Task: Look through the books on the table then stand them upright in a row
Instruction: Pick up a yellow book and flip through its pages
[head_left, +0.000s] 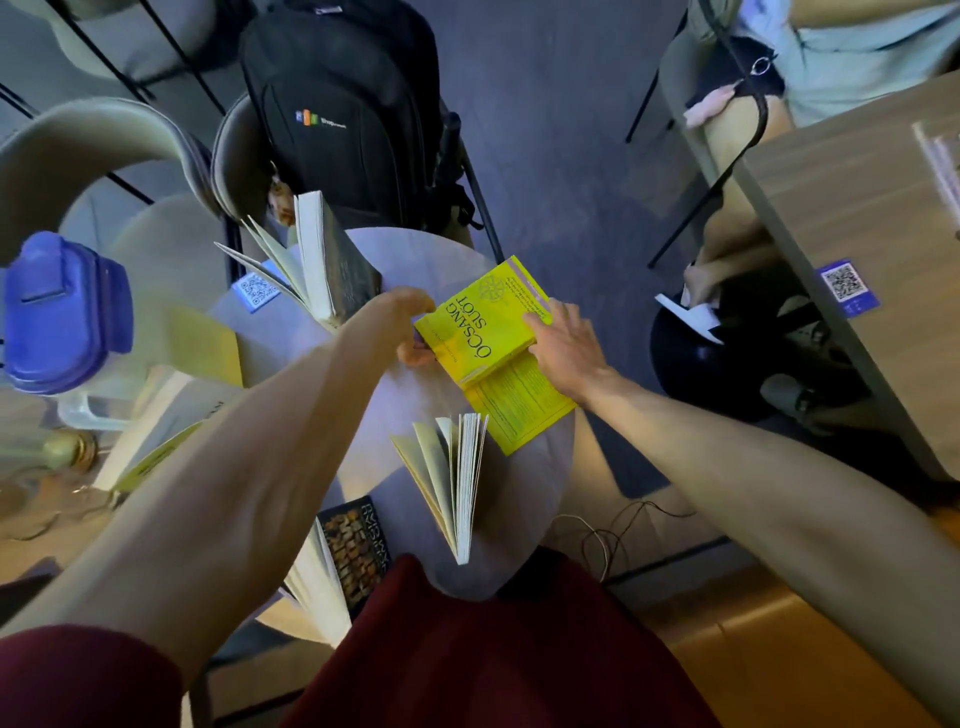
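Note:
A yellow book (483, 325) lies on the small round white table (519, 499) with its cover flap folded out toward me. My left hand (410, 327) pinches its left corner. My right hand (563, 345) lies on its right side, fingers spread flat on the cover. Three other books stand upright with pages fanned: a dark-covered one (332, 260) at the far left of the table, a pale one (457, 478) in the middle near me, and one with a patterned dark cover (348, 566) at the near left edge.
A black backpack (343, 109) sits on a chair beyond the table. A blue-lidded jug (62, 317) and a white-and-yellow book (171, 415) are on the left. On the right a person sits by a wooden table (857, 249). Cables (608, 540) lie on the floor.

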